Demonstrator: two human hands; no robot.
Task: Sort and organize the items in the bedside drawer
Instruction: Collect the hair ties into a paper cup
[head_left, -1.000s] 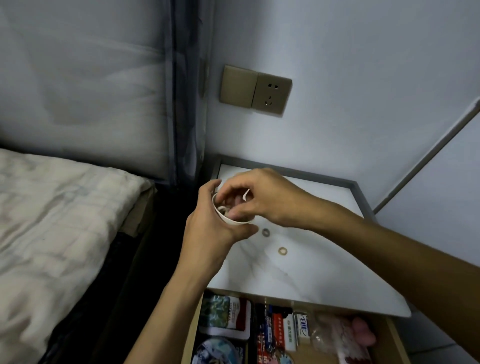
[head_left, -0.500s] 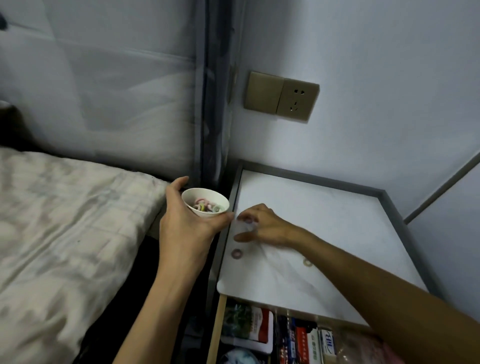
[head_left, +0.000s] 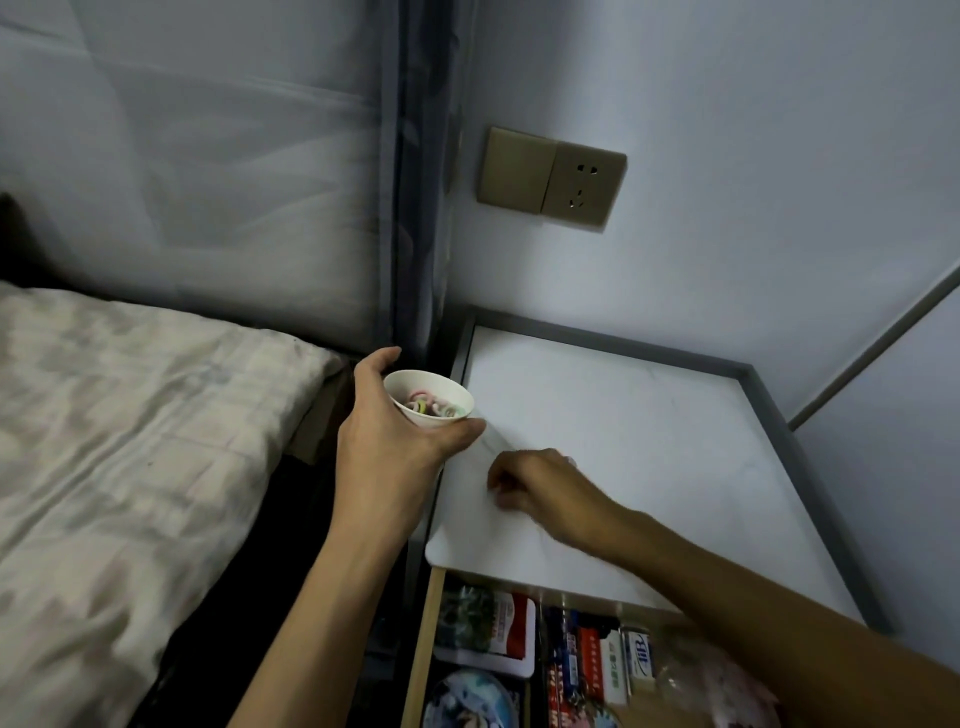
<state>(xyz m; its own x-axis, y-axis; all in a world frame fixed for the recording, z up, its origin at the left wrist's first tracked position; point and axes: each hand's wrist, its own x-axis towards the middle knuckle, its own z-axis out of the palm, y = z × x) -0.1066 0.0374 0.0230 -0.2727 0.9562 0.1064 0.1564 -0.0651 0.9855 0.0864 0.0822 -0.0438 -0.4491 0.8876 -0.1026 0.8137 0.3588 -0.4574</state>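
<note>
My left hand grips a small white cup holding several coloured hair rings, just off the left edge of the white bedside tabletop. My right hand rests on the tabletop near its front left, thumb and fingers curled together in a pinch. A small ring lay at that spot and is hidden under the fingers. Below the tabletop the drawer stands open, with a printed packet, red and white small boxes and a round picture badge in it.
A bed with a pale quilt fills the left, with a dark gap between it and the nightstand. A grey raised rim borders the tabletop at back and right. A brass switch and socket plate is on the wall above.
My left hand carried the cup off the tabletop to its left edge. My right hand left the cup, dropped to the tabletop and slid toward a loose ring; both rings are now out of sight.
</note>
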